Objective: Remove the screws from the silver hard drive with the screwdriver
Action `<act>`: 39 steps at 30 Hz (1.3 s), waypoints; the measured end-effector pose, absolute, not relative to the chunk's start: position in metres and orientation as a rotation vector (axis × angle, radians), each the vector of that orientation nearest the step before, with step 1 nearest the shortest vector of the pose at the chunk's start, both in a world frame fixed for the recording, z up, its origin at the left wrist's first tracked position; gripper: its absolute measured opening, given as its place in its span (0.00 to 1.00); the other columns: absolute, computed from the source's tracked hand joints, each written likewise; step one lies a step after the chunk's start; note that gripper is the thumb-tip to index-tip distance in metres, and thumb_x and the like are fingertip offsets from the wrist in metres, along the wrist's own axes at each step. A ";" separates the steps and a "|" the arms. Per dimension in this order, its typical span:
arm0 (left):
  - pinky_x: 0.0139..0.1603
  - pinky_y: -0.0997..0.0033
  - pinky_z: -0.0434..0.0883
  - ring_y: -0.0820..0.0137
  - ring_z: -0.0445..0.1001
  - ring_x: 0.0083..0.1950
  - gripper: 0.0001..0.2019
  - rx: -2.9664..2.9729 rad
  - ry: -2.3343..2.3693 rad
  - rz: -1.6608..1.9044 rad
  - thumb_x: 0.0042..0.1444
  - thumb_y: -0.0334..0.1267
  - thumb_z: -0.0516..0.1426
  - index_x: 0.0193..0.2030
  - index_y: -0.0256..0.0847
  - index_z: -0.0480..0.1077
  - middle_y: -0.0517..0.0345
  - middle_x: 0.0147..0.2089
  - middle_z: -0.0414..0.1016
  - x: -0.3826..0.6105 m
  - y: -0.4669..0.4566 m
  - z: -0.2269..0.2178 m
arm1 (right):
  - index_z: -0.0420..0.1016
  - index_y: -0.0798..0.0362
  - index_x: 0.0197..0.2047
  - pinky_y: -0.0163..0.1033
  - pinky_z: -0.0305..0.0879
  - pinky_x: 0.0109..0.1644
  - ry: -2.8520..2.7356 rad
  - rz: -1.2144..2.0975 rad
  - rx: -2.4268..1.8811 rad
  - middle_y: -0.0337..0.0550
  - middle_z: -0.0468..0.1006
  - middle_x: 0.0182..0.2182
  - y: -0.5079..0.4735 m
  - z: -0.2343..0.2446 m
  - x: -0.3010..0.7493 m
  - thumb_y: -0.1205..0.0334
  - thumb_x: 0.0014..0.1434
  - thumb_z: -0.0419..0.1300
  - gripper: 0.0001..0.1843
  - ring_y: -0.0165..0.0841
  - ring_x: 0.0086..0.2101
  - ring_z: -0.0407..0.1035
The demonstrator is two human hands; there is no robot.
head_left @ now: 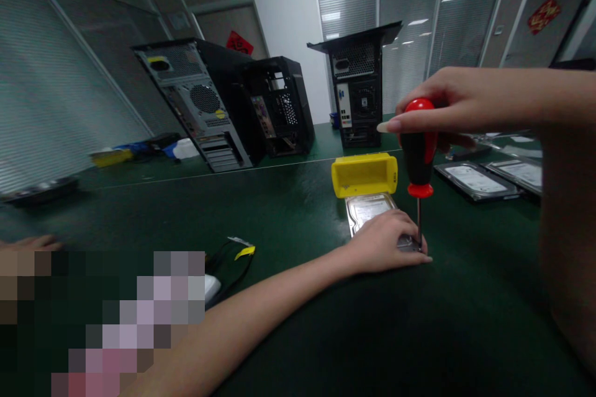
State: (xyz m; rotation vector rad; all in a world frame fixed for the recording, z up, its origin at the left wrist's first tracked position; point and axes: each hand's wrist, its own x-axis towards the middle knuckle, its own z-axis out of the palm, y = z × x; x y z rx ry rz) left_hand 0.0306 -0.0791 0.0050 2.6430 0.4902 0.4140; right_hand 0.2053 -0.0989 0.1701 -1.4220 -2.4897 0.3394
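On the green table (279, 217), a tall computer case (205, 105) stands at ten o'clock from centre and a yellow bin (363, 177) at three. The left hand (386, 239) clamps a hard drive (367, 211) at four o'clock; the right hand (447, 99) grips an upright screwdriver (414, 164), tip down at the drive's near corner.

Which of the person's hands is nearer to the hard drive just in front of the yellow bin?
Left. The left hand rests on the near part of the hard drive; the right hand is above and to its right, gripping the screwdriver.
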 end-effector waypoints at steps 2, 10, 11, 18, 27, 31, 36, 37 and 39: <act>0.48 0.67 0.64 0.67 0.68 0.45 0.11 2.644 0.482 0.413 0.52 0.44 0.58 0.36 0.38 0.73 0.54 0.38 0.72 0.031 -0.079 0.005 | 0.72 0.56 0.38 0.27 0.58 0.20 -2.488 0.354 -1.429 0.41 0.67 0.26 -0.099 0.170 0.205 0.39 0.55 0.49 0.28 0.21 0.22 0.57; 0.49 0.67 0.63 0.67 0.68 0.46 0.11 2.636 0.492 0.391 0.52 0.43 0.58 0.36 0.38 0.73 0.54 0.39 0.72 0.031 -0.079 0.006 | 0.71 0.57 0.40 0.30 0.57 0.23 -2.447 0.396 -1.432 0.43 0.69 0.28 -0.097 0.170 0.206 0.40 0.55 0.51 0.26 0.24 0.24 0.61; 0.49 0.67 0.63 0.67 0.68 0.46 0.11 2.636 0.492 0.390 0.52 0.44 0.58 0.36 0.38 0.73 0.53 0.39 0.72 0.031 -0.079 0.006 | 0.71 0.57 0.40 0.30 0.57 0.22 -2.453 0.393 -1.432 0.43 0.69 0.28 -0.097 0.170 0.206 0.40 0.55 0.51 0.27 0.24 0.23 0.61; 0.48 0.66 0.64 0.67 0.68 0.46 0.11 2.636 0.497 0.407 0.51 0.44 0.59 0.36 0.38 0.73 0.53 0.39 0.72 0.031 -0.079 0.005 | 0.71 0.57 0.39 0.29 0.57 0.21 -2.493 0.373 -1.452 0.44 0.69 0.29 -0.097 0.172 0.205 0.39 0.56 0.49 0.28 0.23 0.23 0.61; 0.49 0.66 0.64 0.67 0.69 0.45 0.11 2.633 0.485 0.418 0.51 0.44 0.59 0.36 0.38 0.73 0.53 0.39 0.72 0.031 -0.079 0.005 | 0.72 0.57 0.39 0.29 0.57 0.22 -2.474 0.371 -1.441 0.43 0.68 0.27 -0.098 0.171 0.204 0.39 0.55 0.49 0.28 0.22 0.22 0.58; 0.49 0.66 0.64 0.67 0.68 0.46 0.11 2.638 0.488 0.431 0.52 0.44 0.58 0.36 0.38 0.73 0.54 0.39 0.72 0.031 -0.079 0.004 | 0.72 0.55 0.38 0.27 0.58 0.20 -2.496 0.330 -1.424 0.41 0.67 0.26 -0.099 0.171 0.204 0.37 0.55 0.48 0.29 0.22 0.22 0.57; 0.50 0.66 0.63 0.67 0.68 0.46 0.11 2.638 0.512 0.414 0.51 0.44 0.59 0.36 0.38 0.73 0.54 0.40 0.72 0.031 -0.079 0.004 | 0.73 0.56 0.38 0.27 0.57 0.19 -2.491 0.310 -1.443 0.42 0.69 0.26 -0.098 0.171 0.205 0.38 0.56 0.48 0.29 0.22 0.21 0.58; 0.50 0.66 0.63 0.67 0.68 0.46 0.11 2.639 0.513 0.411 0.51 0.44 0.59 0.36 0.38 0.73 0.54 0.40 0.72 0.031 -0.079 0.004 | 0.73 0.57 0.37 0.27 0.57 0.19 -2.488 0.320 -1.449 0.42 0.69 0.25 -0.098 0.171 0.205 0.38 0.56 0.48 0.29 0.22 0.21 0.58; 0.49 0.67 0.63 0.67 0.68 0.46 0.11 2.644 0.511 0.415 0.51 0.44 0.59 0.36 0.38 0.73 0.54 0.40 0.72 0.031 -0.079 0.004 | 0.73 0.58 0.37 0.27 0.56 0.19 -2.480 0.336 -1.460 0.43 0.69 0.25 -0.098 0.171 0.205 0.38 0.56 0.47 0.30 0.21 0.21 0.58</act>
